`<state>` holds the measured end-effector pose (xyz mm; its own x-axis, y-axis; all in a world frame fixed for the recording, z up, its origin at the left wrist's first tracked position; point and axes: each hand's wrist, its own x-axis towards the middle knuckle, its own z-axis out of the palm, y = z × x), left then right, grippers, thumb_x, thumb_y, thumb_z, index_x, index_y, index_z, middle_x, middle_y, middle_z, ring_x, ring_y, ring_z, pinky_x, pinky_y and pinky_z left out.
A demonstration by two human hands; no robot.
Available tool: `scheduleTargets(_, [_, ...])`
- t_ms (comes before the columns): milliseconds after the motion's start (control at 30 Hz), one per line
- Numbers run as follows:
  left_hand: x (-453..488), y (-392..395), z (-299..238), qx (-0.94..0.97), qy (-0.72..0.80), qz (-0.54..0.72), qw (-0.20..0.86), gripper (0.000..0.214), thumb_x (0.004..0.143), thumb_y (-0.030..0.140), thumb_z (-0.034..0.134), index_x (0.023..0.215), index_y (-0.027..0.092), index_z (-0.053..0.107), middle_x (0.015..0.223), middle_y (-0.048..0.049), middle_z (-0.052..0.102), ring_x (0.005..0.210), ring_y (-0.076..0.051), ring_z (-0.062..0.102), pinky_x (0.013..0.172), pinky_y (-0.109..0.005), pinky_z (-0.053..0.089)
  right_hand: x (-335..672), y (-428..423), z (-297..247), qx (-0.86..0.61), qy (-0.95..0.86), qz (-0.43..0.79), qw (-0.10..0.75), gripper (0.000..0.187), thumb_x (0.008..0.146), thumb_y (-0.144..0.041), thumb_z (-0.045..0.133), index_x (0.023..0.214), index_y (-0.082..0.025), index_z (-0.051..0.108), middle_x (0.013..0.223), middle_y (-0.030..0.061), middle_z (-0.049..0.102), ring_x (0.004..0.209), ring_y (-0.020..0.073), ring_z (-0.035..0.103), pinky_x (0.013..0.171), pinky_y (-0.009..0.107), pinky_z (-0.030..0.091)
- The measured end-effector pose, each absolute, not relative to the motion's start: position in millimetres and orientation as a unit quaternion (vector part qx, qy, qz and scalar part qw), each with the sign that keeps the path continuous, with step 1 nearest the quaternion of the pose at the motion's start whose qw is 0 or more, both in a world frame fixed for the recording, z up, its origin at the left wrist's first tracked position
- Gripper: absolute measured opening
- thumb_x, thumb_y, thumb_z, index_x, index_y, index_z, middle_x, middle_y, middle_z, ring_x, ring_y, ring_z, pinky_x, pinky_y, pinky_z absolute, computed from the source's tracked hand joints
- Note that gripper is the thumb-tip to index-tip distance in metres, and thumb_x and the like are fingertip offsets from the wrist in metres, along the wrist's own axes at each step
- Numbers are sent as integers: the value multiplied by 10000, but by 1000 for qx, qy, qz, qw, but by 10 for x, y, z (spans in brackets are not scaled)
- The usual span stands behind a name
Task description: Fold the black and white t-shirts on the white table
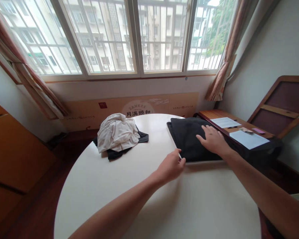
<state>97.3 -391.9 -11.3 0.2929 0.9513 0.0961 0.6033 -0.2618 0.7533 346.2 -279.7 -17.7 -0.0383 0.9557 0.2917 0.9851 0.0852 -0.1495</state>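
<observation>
Folded black cloth (189, 136) lies on the right of the round white table, on a thin flat white board (204, 163) whose edge shows along the near and left sides. My left hand (171, 164) pinches at the near left corner of this board, thumb and fingers closed together. Resting on top of the cloth, my right hand (213, 139) has its fingers spread. A crumpled white garment (118, 134) sits in a heap at the table's left, over dark cloth (117, 154) that pokes out beneath it.
The white table (102, 199) has a curved edge. Beyond its right side stands a wooden desk (209, 115) with paper sheets (249, 138) and a pen on it. A framed wooden panel (284, 103) leans at the wall. Printed cardboard (84, 114) stands under the barred window.
</observation>
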Motion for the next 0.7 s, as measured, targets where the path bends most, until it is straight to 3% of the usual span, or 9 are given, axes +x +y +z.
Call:
scheduleTargets(100, [394,-3840,24,754,564,300,153,332,996,324,494,1162,136,710,1114,-185,744,1078,-329,713,1003,-440,534,3111,-2829,-232,-632,-767,-20,109,754,1066,-567,334,1663,-109,306,1748,184,251,1618,350,201,1272,624,186])
scheduleTargets(167, [-150,-3777,97,728,612,309,8,357,962,234,494,1249,130,680,1246,-195,703,1207,-341,659,1102,-460,482,2973,-2846,-312,-630,-773,-1,73,726,1077,-543,310,1669,-122,309,1746,161,265,1617,343,217,1272,630,182])
scheduleTargets(233, [-699,-3740,121,674,668,311,-62,454,901,175,528,1337,116,638,1435,-240,602,1382,-433,526,1186,-575,374,2917,-2864,-385,-630,-775,6,57,700,1081,-513,309,1663,-125,331,1737,153,295,1608,343,252,1269,626,198])
scheduleTargets(300, [-1139,-3732,95,625,720,288,-91,472,856,174,565,1318,135,649,1518,-236,550,1425,-494,472,1164,-655,358,2914,-2880,-429,-628,-776,0,53,698,1084,-507,296,1665,-121,327,1739,143,290,1608,339,254,1270,619,207])
scheduleTargets(367, [-1407,-3733,53,608,740,272,-91,351,862,195,560,1181,162,703,1423,-205,637,1357,-486,545,1108,-659,404,2930,-2893,-448,-628,-777,-10,48,699,1088,-505,275,1668,-116,317,1744,130,279,1612,332,247,1270,613,216])
scheduleTargets(467, [-1529,-3729,53,612,736,279,-79,227,925,254,503,993,199,711,1071,-147,752,1158,-412,674,1027,-571,468,2955,-2901,-476,-625,-779,-19,47,687,1089,-489,268,1660,-111,336,1737,130,298,1607,331,262,1265,608,237])
scheduleTargets(600, [-1408,-3778,241,604,699,381,-46,218,968,343,461,984,229,646,871,-84,721,881,-288,704,820,-384,510,2994,-2884,-540,-625,-775,-32,89,639,1075,-470,333,1587,-111,461,1686,162,402,1580,342,322,1249,618,268])
scheduleTargets(700, [-1151,-3915,447,613,614,497,19,230,990,426,487,943,224,586,693,-2,598,625,-191,573,611,-293,422,2942,-2903,-523,-601,-775,-54,187,587,1046,-483,415,1469,-112,582,1607,196,508,1550,396,354,1234,680,247])
